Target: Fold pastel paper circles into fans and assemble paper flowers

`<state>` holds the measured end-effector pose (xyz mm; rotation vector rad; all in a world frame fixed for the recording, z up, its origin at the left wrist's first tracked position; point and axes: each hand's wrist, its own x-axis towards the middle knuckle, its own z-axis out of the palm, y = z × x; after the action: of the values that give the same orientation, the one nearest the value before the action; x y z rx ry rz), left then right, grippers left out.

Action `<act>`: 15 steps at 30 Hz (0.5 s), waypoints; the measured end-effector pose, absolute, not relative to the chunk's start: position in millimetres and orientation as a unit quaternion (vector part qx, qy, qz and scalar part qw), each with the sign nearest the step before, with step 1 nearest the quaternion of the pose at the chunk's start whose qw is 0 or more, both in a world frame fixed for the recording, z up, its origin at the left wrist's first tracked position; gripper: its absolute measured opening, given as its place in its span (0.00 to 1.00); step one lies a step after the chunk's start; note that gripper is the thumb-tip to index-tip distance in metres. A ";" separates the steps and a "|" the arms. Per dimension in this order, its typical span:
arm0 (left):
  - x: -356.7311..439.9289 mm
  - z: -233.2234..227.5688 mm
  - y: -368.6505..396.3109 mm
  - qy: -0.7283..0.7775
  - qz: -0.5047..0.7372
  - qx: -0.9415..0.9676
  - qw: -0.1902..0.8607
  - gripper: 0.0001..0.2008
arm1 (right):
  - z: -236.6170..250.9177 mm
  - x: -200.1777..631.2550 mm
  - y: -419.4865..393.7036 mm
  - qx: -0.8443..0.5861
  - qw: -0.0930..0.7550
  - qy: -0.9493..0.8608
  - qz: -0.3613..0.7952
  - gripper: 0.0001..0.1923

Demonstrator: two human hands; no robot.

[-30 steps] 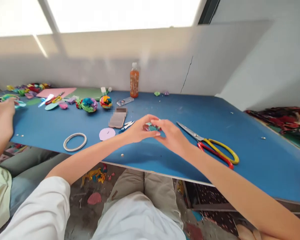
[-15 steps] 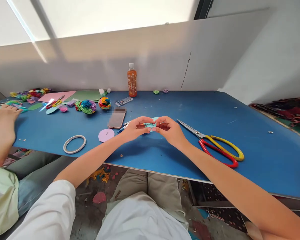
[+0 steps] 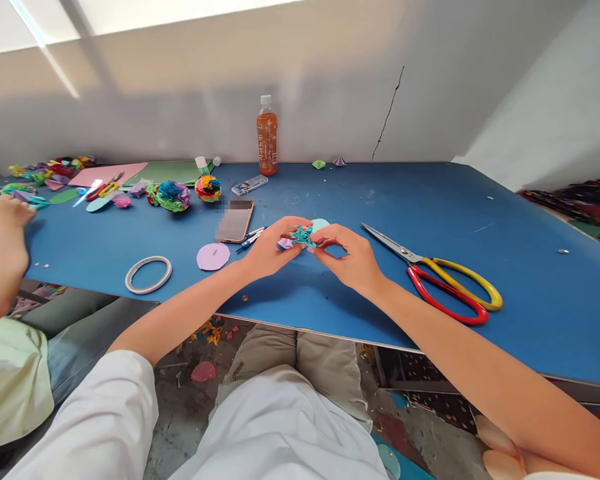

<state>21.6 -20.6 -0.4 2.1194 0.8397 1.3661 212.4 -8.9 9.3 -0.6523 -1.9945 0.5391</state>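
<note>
Your left hand (image 3: 267,247) and right hand (image 3: 353,257) meet over the near middle of the blue table (image 3: 480,200), fingers curled in and pinched on a small teal paper flower (image 3: 303,235) held between them just above the tabletop. Your left fingertips grip it from the left side, where a bit of purple paper shows, and your right fingertips close on it from the right; a pale teal paper disc (image 3: 321,225) peeks out right behind the flower.

Just left of your left hand lie a small blue-handled tool (image 3: 250,239), a phone (image 3: 235,221) and a pink paper circle (image 3: 213,256), with a ring of tape (image 3: 149,275) further left near the table's front edge. To the right of your right hand lie the large scissors (image 3: 440,277) with red and yellow handles, blades pointing towards your hands.

Further back stand an orange drink bottle (image 3: 267,136) by the wall and multicoloured paper balls (image 3: 173,195) to its left. At the far left edge, another person's hand (image 3: 5,213) rests on the table among coloured paper scraps.
</note>
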 end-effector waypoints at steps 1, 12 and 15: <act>21.5 -0.6 -20.0 0.305 0.505 0.779 0.213 0.15 | 9.2 212.6 -9.0 -0.260 0.469 -0.818 0.206 0.09; 19.1 -0.9 -19.3 0.291 0.486 0.824 -0.007 0.07 | 9.4 209.6 -11.6 -0.303 0.501 -0.786 0.200 0.10; 19.7 -0.1 -21.6 0.315 0.448 0.830 -0.107 0.11 | 9.0 206.0 -12.7 -0.330 0.511 -0.749 0.264 0.14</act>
<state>19.7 -21.6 -0.1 2.8013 1.0631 1.5119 206.0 -12.7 9.0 -0.7943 -1.8022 0.6350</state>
